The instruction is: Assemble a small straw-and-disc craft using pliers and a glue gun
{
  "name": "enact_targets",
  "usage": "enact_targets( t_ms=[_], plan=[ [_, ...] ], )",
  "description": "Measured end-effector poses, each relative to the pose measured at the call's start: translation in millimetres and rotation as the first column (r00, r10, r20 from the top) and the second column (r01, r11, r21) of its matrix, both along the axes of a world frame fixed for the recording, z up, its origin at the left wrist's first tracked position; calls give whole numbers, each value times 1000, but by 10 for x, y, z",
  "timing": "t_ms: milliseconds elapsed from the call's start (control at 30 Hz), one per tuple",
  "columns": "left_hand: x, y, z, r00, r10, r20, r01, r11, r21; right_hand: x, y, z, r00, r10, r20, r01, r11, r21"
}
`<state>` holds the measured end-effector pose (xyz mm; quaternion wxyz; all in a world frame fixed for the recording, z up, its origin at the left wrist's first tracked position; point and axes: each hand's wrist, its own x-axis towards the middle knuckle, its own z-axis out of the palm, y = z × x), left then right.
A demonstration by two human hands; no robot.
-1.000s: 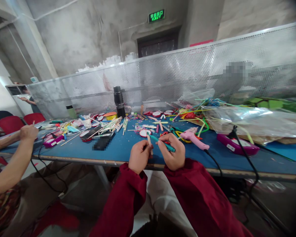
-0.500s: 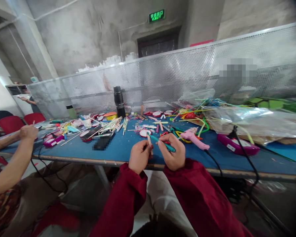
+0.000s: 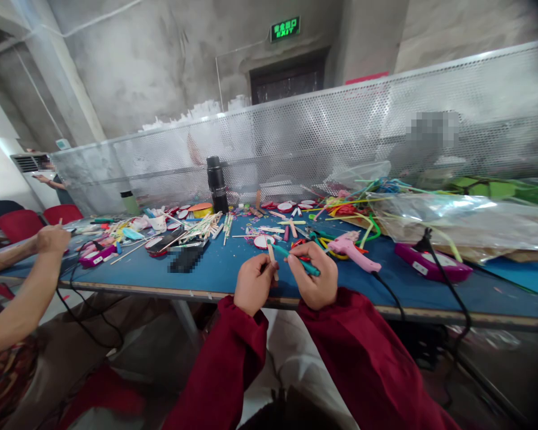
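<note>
Both my hands hover over the near edge of the blue table (image 3: 215, 272), in dark red sleeves. My left hand (image 3: 252, 284) is closed around a short wooden craft stick (image 3: 272, 255) that points up and away. My right hand (image 3: 314, 277) is closed on a teal pen-like tool (image 3: 298, 259), its tip pointing left toward the stick. The two hands are almost touching.
A pink glue gun (image 3: 350, 249) with a black cord lies right of my hands, a purple one (image 3: 433, 264) further right. Sticks, round red-and-white discs and coloured strips litter the table. A black flask (image 3: 216, 184) stands at the back. Another person's arms (image 3: 24, 280) work at the left.
</note>
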<state>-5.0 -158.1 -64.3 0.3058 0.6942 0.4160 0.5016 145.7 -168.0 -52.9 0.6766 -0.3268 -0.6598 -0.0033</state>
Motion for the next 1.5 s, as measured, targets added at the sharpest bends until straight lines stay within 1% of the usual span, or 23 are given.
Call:
enact_targets(
  t_ms=[333,600,900,1067,1200,1300,1500],
  plan=[
    [-4,20,-22,1000,10,-2,-10,1000,2,7,15,-17,1000,-13,-11,13,1000,9],
    [4,6,-4,1000,11,-6,-11,1000,3,-4,1,9,1000,21,19,-22,999,30],
    [6,9,-6,1000,19,6,-19,1000,-8,9,29,-28,1000,-7,-9,7,1000,10],
    [11,-2,9,1000,0,20,0,1000,-17,-2,17,-14,1000,12,-3,-12,1000,4],
    [4,-7,21,1000,5,9,-5,1000,-1,-2,15,-7,1000,-13,-1,13,1000,12],
    [-1,2,9,1000,12,3,-12,1000,2,-2,15,-7,1000,-26,-11,27,1000,13],
    [4,24,-27,1000,7,16,-7,1000,-5,-3,11,-3,1000,-16,1,15,1000,7]
  ],
)
